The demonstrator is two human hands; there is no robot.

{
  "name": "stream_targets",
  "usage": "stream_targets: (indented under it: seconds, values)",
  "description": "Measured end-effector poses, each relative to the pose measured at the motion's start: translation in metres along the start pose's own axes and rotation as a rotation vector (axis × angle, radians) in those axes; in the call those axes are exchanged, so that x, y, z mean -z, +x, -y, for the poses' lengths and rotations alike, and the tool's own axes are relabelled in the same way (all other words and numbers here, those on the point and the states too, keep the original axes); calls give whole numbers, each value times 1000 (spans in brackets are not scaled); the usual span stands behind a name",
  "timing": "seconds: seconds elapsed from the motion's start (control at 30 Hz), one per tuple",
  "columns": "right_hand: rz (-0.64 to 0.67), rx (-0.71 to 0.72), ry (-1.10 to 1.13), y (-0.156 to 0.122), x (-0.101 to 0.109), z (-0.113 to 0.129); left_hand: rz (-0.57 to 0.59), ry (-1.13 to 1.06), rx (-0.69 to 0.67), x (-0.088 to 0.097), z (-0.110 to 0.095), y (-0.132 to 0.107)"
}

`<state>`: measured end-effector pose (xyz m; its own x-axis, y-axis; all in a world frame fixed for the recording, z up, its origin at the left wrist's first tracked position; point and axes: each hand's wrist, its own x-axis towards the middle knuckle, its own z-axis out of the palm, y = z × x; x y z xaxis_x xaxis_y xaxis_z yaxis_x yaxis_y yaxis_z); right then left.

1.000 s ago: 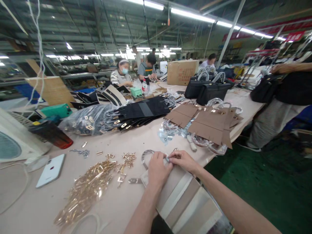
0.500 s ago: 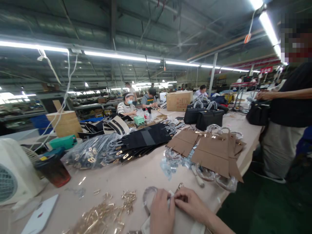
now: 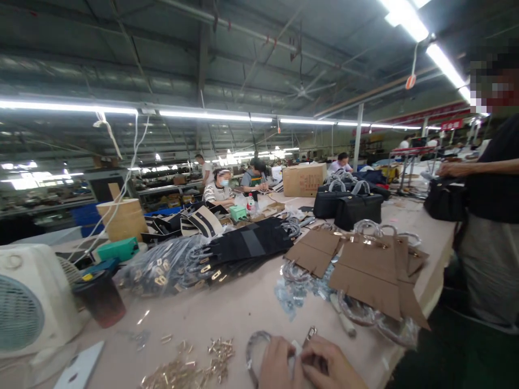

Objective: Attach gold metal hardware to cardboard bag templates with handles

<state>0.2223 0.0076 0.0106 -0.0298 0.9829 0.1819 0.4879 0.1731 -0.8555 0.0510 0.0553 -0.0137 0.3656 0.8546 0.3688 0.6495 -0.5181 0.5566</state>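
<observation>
One left hand [image 3: 278,364], one right hand [image 3: 331,364] — both curled nearly closed, grasp unclear — table edge [image 3: 390,364] rightward.

White grilled appliance [image 3: 38,300] at left, dark tumbler [image 3: 100,297] beside it, phone [image 3: 81,366], cardboard box [image 3: 303,181]

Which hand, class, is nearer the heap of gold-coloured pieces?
Left: the left hand is to the right of the gold-coloured heap; the right hand is farther right, beyond the left.

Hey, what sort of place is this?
Most likely a handbag factory or workshop: there are flat brown bag panels, nearly finished-looking black handbags, and a heap of small gold-coloured metal fittings.
</observation>
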Motion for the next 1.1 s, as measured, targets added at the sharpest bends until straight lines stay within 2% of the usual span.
stream_targets:
  seconds: [0.13,0.23,0.47,0.67,0.93,1.1]
  values:
    - [-26,16,25,-3,5,11,28,-165,65,30,-23,-2]
    - [-44,28,44,-2,8,9,70,-212,67,41,-31,0]
    - [-39,32,61,-2,8,0,86,-209,70,39,-30,3]
    - [19,-15,76,2,13,0,97,-205,110,41,-30,4]
    - [9,-25,81,2,13,2,115,-232,129,40,-27,7]
    - [46,-41,89,3,17,4,122,-231,133,39,-27,8]
